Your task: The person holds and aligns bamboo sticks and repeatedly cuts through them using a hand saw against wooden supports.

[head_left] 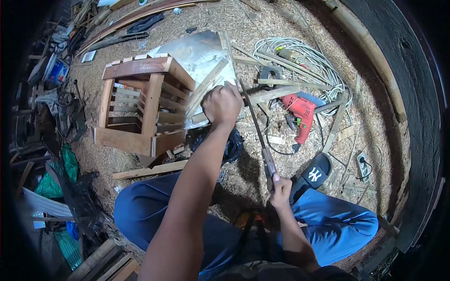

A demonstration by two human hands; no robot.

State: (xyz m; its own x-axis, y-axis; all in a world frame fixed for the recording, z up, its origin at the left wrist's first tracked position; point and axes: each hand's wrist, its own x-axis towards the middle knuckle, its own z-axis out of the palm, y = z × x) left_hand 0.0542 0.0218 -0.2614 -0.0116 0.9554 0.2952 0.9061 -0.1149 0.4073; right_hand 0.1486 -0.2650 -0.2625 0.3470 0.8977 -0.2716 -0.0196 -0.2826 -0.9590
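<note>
My left hand (222, 105) is closed over a short wooden strip (200, 117) and presses it on a worn white board (206, 47). Another wooden strip (211, 77) lies slanted on the board beside my knuckles. In my right hand (281, 192) is the handle of a handsaw (255, 114), seen almost edge-on. Its long narrow blade runs up past the board's right edge, near my left fingers. Whether the teeth touch the wood, I cannot tell. A slatted wooden crate-like frame (152, 100) stands to the left of the board.
A red power drill (300, 112) with a black cord lies on the right, near a coil of pale cable (335, 61). A power socket (363, 166) sits farther right. Loose wood strips lie across the shavings-covered floor (262, 23). A black sandal (316, 173) is on my foot.
</note>
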